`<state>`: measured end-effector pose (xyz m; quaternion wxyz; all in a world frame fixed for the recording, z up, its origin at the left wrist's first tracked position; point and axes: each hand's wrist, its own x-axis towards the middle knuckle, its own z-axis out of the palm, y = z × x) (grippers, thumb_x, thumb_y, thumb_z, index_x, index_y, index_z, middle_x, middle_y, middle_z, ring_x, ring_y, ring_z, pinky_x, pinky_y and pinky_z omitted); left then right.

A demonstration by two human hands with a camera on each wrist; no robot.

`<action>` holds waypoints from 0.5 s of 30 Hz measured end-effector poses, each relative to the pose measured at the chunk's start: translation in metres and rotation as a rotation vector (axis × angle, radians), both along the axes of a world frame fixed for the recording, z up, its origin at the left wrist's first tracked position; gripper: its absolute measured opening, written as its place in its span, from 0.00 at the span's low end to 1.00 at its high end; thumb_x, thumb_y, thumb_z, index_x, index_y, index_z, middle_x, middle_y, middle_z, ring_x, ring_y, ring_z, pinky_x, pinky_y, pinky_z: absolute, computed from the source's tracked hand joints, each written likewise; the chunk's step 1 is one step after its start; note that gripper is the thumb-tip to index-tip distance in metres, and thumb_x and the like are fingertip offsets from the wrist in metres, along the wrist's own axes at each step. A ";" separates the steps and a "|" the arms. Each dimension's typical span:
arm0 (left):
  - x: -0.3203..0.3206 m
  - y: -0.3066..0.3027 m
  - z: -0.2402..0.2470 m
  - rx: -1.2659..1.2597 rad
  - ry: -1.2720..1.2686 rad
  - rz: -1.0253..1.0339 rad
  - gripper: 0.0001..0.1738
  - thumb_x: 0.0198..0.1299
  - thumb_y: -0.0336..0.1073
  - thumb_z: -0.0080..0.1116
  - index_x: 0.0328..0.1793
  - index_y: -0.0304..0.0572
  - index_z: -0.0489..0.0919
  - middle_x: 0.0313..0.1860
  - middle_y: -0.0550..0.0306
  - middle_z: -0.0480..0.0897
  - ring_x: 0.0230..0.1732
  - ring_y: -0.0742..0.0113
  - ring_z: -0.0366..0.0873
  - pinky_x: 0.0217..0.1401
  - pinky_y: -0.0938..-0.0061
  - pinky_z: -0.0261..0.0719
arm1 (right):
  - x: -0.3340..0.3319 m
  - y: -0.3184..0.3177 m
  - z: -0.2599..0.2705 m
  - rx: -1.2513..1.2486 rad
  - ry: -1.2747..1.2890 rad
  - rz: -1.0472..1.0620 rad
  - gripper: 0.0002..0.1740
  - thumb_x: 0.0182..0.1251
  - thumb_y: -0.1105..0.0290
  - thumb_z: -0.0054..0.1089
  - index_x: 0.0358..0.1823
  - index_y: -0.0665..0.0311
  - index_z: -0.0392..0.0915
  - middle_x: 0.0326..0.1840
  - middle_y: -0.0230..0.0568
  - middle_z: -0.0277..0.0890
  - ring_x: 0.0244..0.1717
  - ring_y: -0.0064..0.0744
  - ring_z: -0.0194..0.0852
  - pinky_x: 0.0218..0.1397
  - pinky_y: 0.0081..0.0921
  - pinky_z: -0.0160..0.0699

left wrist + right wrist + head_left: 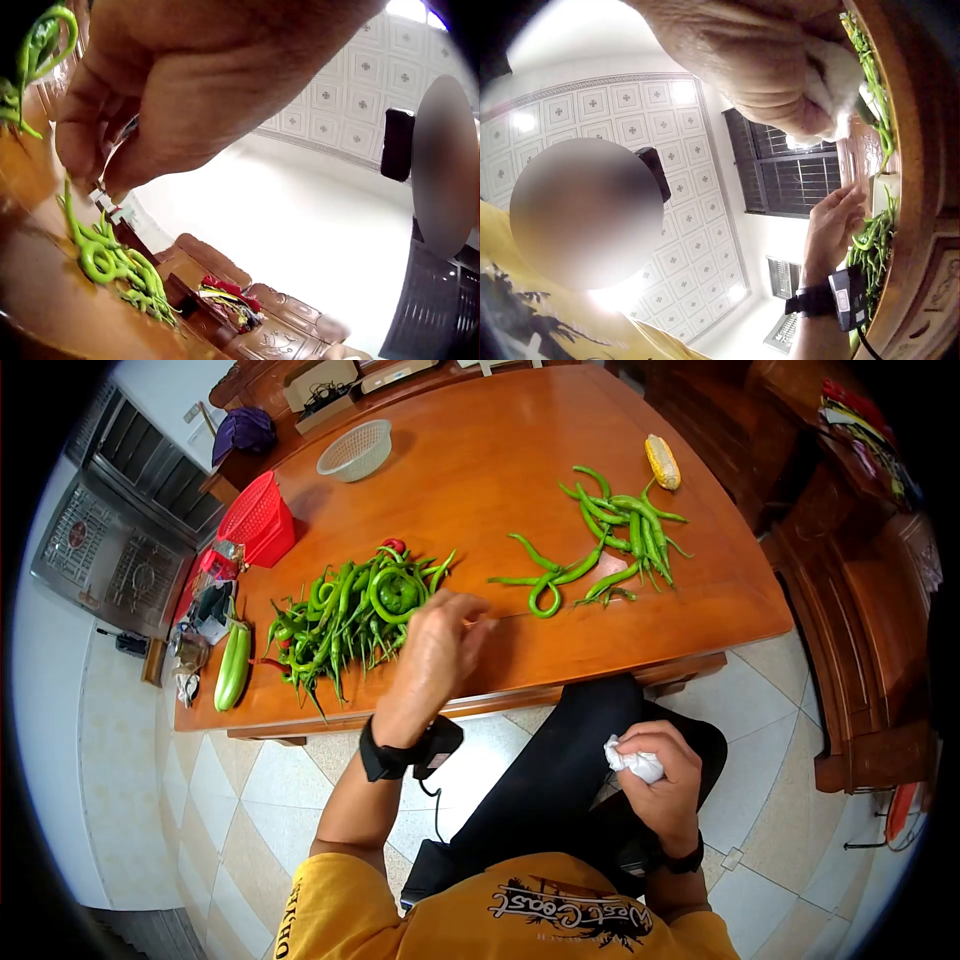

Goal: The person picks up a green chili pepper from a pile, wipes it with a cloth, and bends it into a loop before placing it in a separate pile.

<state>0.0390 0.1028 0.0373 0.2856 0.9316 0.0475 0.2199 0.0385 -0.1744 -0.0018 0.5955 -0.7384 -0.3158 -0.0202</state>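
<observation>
My left hand (440, 640) is over the near side of the table (480, 490), at the right edge of a large heap of long green chili peppers (345, 610). Its fingers are loosely bent, and no object shows between them in the left wrist view. Lower right, over my lap, my right hand (668, 765) grips a crumpled white tissue (640, 764). A smaller group of green chili peppers (640, 530) lies spread on the right half of the table, one curled into a loop, with a pinkish flat piece (606, 570) partly hidden beneath.
A corn cob (662, 462) lies at the far right. Toward the back left stand a pale oval basket (356, 452) and a red basket (262, 525). A light green eggplant (233, 665) lies on the left near edge. Carved wooden seating (860, 650) stands to the right.
</observation>
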 end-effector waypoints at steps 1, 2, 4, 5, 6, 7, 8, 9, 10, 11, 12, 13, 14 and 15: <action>0.005 -0.005 -0.002 0.039 -0.006 -0.041 0.10 0.51 0.27 0.66 0.40 0.33 0.82 0.31 0.47 0.80 0.27 0.60 0.77 0.31 0.71 0.76 | 0.000 0.000 0.000 0.000 0.000 0.000 0.14 0.45 0.86 0.63 0.35 0.65 0.78 0.38 0.43 0.77 0.36 0.35 0.79 0.39 0.25 0.78; 0.009 -0.010 -0.003 0.077 -0.012 -0.083 0.10 0.51 0.28 0.66 0.41 0.34 0.82 0.31 0.47 0.80 0.27 0.59 0.78 0.32 0.71 0.76 | 0.000 -0.001 0.001 0.000 0.001 -0.002 0.14 0.45 0.86 0.63 0.35 0.65 0.78 0.38 0.43 0.77 0.36 0.35 0.79 0.39 0.25 0.78; 0.016 -0.021 -0.005 0.119 0.047 -0.145 0.14 0.52 0.28 0.65 0.47 0.38 0.82 0.37 0.44 0.79 0.33 0.51 0.79 0.36 0.65 0.78 | -0.001 -0.002 0.001 0.004 0.004 -0.006 0.14 0.45 0.86 0.63 0.35 0.65 0.78 0.38 0.43 0.77 0.36 0.35 0.79 0.39 0.25 0.78; 0.019 -0.025 -0.009 0.159 0.071 -0.154 0.16 0.52 0.28 0.65 0.49 0.39 0.81 0.39 0.44 0.79 0.35 0.49 0.79 0.38 0.64 0.78 | -0.001 -0.003 0.000 0.010 0.006 -0.008 0.14 0.45 0.86 0.63 0.35 0.66 0.78 0.38 0.43 0.77 0.36 0.35 0.79 0.39 0.25 0.78; 0.023 -0.029 -0.010 0.200 0.095 -0.161 0.17 0.53 0.28 0.64 0.51 0.40 0.81 0.41 0.43 0.78 0.36 0.47 0.80 0.39 0.62 0.78 | 0.000 -0.003 0.000 0.017 0.007 -0.010 0.14 0.45 0.86 0.63 0.35 0.66 0.78 0.38 0.43 0.77 0.36 0.35 0.80 0.39 0.25 0.78; 0.025 -0.033 -0.010 0.213 0.182 -0.142 0.19 0.53 0.30 0.63 0.54 0.43 0.79 0.45 0.43 0.77 0.39 0.43 0.79 0.42 0.57 0.78 | 0.000 -0.004 -0.001 0.020 0.006 -0.010 0.14 0.45 0.86 0.63 0.35 0.66 0.78 0.38 0.43 0.77 0.36 0.35 0.80 0.39 0.25 0.78; 0.028 -0.033 -0.014 0.248 0.198 -0.121 0.19 0.54 0.31 0.64 0.53 0.44 0.80 0.45 0.43 0.77 0.39 0.43 0.79 0.42 0.57 0.78 | 0.000 -0.004 -0.002 0.024 0.004 -0.011 0.14 0.45 0.86 0.63 0.35 0.66 0.78 0.38 0.43 0.77 0.36 0.35 0.80 0.39 0.25 0.78; 0.032 -0.033 -0.021 0.283 0.213 -0.102 0.18 0.54 0.33 0.64 0.52 0.44 0.80 0.45 0.43 0.77 0.39 0.42 0.79 0.42 0.57 0.78 | 0.000 -0.005 -0.002 0.029 0.002 -0.013 0.14 0.45 0.87 0.63 0.35 0.66 0.78 0.38 0.43 0.77 0.36 0.35 0.80 0.39 0.25 0.78; 0.035 -0.033 -0.025 0.319 0.229 -0.083 0.17 0.54 0.34 0.64 0.52 0.45 0.80 0.44 0.43 0.77 0.40 0.42 0.79 0.42 0.57 0.78 | 0.001 -0.007 -0.003 0.034 -0.001 -0.017 0.14 0.45 0.87 0.63 0.35 0.66 0.78 0.38 0.43 0.77 0.36 0.35 0.80 0.39 0.25 0.78; 0.036 -0.032 -0.028 0.310 0.223 -0.075 0.14 0.54 0.36 0.64 0.47 0.43 0.80 0.43 0.43 0.77 0.39 0.42 0.79 0.42 0.56 0.78 | 0.001 -0.008 -0.003 0.039 -0.003 -0.022 0.14 0.45 0.87 0.63 0.35 0.66 0.78 0.38 0.43 0.77 0.36 0.35 0.80 0.39 0.24 0.78; 0.036 -0.032 -0.027 0.314 0.228 -0.083 0.14 0.54 0.36 0.64 0.46 0.42 0.80 0.43 0.43 0.76 0.39 0.42 0.79 0.42 0.56 0.78 | 0.001 -0.009 -0.004 0.043 -0.003 -0.026 0.14 0.45 0.87 0.64 0.35 0.66 0.78 0.38 0.43 0.77 0.36 0.35 0.80 0.39 0.24 0.78; 0.035 -0.032 -0.026 0.317 0.235 -0.091 0.13 0.54 0.36 0.64 0.45 0.41 0.80 0.43 0.44 0.76 0.39 0.42 0.79 0.41 0.56 0.78 | 0.001 -0.011 -0.005 0.044 -0.004 -0.031 0.14 0.45 0.86 0.64 0.35 0.66 0.78 0.38 0.43 0.77 0.36 0.35 0.80 0.39 0.24 0.78; 0.033 -0.033 -0.025 0.318 0.242 -0.097 0.13 0.54 0.36 0.65 0.44 0.40 0.79 0.42 0.44 0.76 0.39 0.43 0.79 0.41 0.56 0.78 | 0.001 -0.012 -0.006 0.044 -0.005 -0.034 0.14 0.45 0.86 0.64 0.35 0.66 0.78 0.38 0.43 0.77 0.36 0.35 0.80 0.39 0.25 0.78; 0.030 -0.034 -0.024 0.314 0.195 -0.110 0.11 0.54 0.35 0.64 0.40 0.39 0.79 0.41 0.44 0.76 0.37 0.44 0.79 0.39 0.58 0.78 | 0.001 -0.013 -0.007 0.043 -0.007 -0.036 0.14 0.45 0.86 0.64 0.35 0.66 0.78 0.38 0.43 0.77 0.36 0.35 0.80 0.39 0.25 0.78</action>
